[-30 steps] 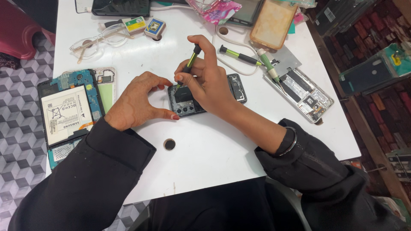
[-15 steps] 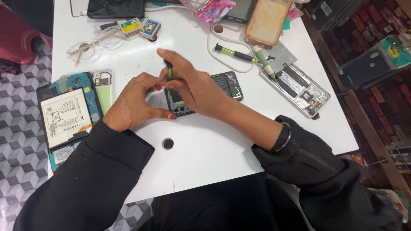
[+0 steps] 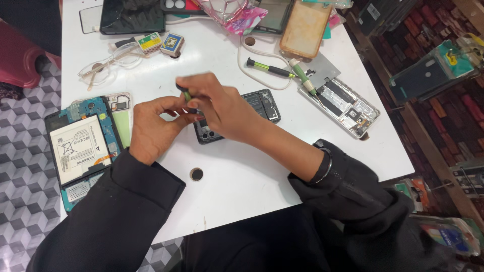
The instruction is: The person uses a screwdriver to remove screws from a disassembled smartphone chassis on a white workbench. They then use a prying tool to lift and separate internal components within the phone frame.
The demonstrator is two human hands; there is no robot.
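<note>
Your right hand (image 3: 222, 113) pinches a slim green-and-black screwdriver (image 3: 184, 92) between thumb and fingers, held over the opened black phone body (image 3: 259, 105) lying near the middle of the white table (image 3: 242, 176). Your left hand (image 3: 151, 126) curls beside it, fingertips meeting the right hand's at the phone's near end; whether it grips anything, you cannot tell. A blue opened tablet with a white battery (image 3: 80, 148) lies at your left, overhanging the table edge.

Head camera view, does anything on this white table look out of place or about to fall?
Yes. The opened tablet, its battery exposed, lies at the left edge of the white table and partly overhangs it above the floor. The opened silver phone sits askew near the right edge. Both hands work at the dark phone mid-table.
</note>
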